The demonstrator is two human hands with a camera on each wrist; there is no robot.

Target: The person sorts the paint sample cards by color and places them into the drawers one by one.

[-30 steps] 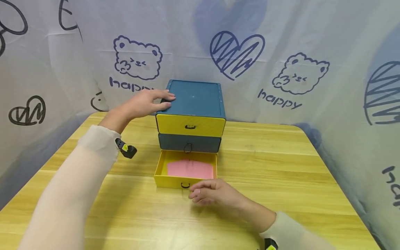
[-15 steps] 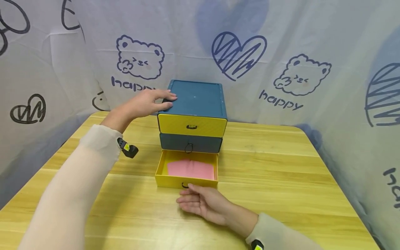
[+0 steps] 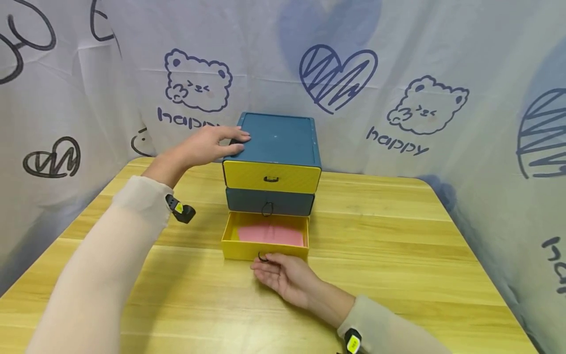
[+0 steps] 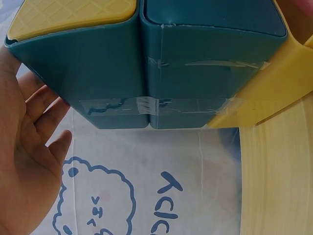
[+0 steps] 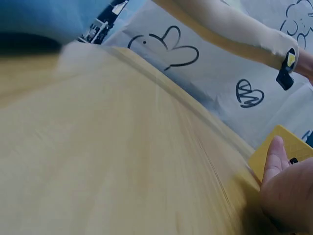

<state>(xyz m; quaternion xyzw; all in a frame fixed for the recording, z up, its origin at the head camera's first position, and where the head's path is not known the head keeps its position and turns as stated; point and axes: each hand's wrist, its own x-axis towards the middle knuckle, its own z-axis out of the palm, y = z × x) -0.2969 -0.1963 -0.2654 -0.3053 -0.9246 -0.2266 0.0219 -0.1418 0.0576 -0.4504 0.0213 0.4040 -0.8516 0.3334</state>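
A small desktop drawer cabinet [image 3: 276, 137] with a dark blue top stands towards the back of the table. Its top drawer [image 3: 247, 176] is yellow, the middle one [image 3: 247, 200] dark blue, both closed. The yellow bottom drawer [image 3: 240, 250] is pulled out, with a flat pink piece [image 3: 269, 235] inside. My left hand [image 3: 205, 145] rests on the cabinet's upper left edge, fingers straight; the left wrist view shows the same hand [image 4: 29, 152] beside the blue side. My right hand [image 3: 289, 280], fingers fairly straight, touches the bottom drawer's front by its black ring handle [image 3: 262, 256].
The wooden table [image 3: 376, 255] extends around the cabinet, its far edge just behind it. A white cloth backdrop [image 3: 265, 83] with drawn bears and hearts hangs behind and at both sides. Clear tape [image 4: 190, 105] runs along the cabinet's side.
My right hand has come left and turned palm up at the bottom drawer's handle. In the last half second the drawer has slid slightly inward. My left hand keeps its place.
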